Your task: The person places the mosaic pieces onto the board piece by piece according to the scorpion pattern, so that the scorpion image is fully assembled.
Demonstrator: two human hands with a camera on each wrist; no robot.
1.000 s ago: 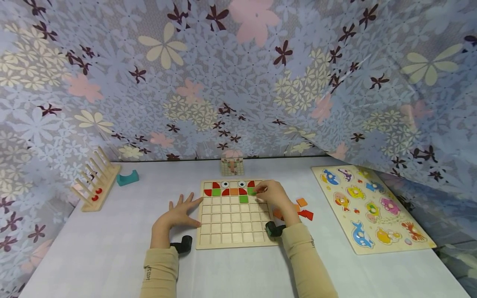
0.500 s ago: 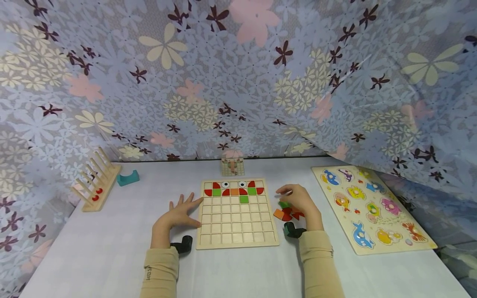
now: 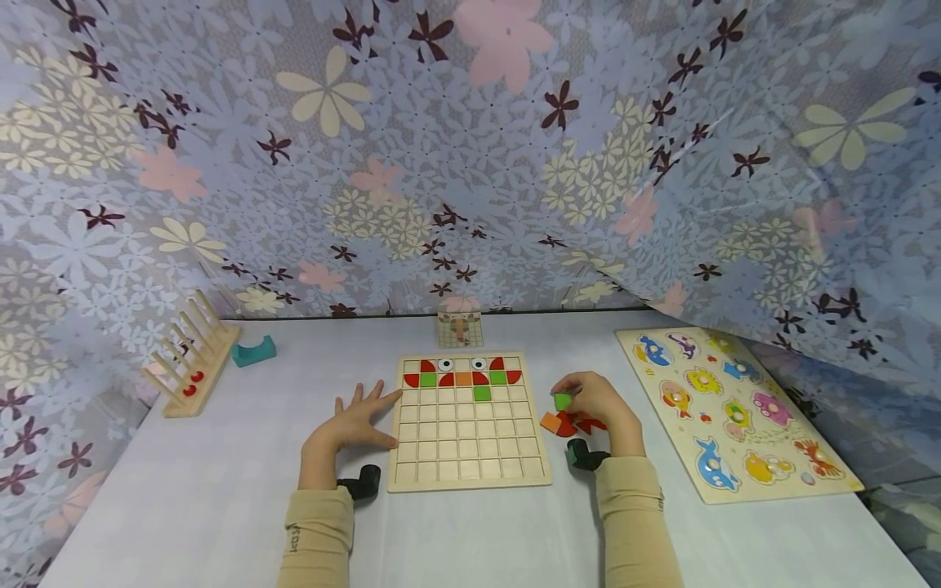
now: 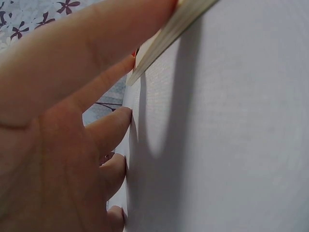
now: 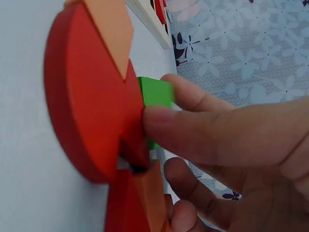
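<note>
A wooden grid board [image 3: 468, 449] lies in front of the person, its upper rows holding red, green and orange tiles and two eye tiles. My left hand [image 3: 354, 420] rests at the board's left side, fingers spread, with thumb and index fingertip at its edge. To the right of the board, my right hand [image 3: 599, 402] pinches a green square tile [image 5: 157, 92] between thumb and index finger. Right beside that tile lie a red quarter-round tile [image 5: 91, 96] and an orange tile [image 3: 550, 422], with more red and orange pieces partly hidden below the hand.
A small pattern card [image 3: 460, 330] stands behind the board. On the right lies a wooden sea-animal puzzle [image 3: 724, 408]. A peg rack [image 3: 198, 367] with red beads and a teal curved block [image 3: 253, 351] are at the left. Floral cloth [image 3: 470, 163] hangs behind the table.
My right hand has left a green tile in the board's second row, moved right to the loose pieces and taken hold of another green tile. The left hand has stayed put.
</note>
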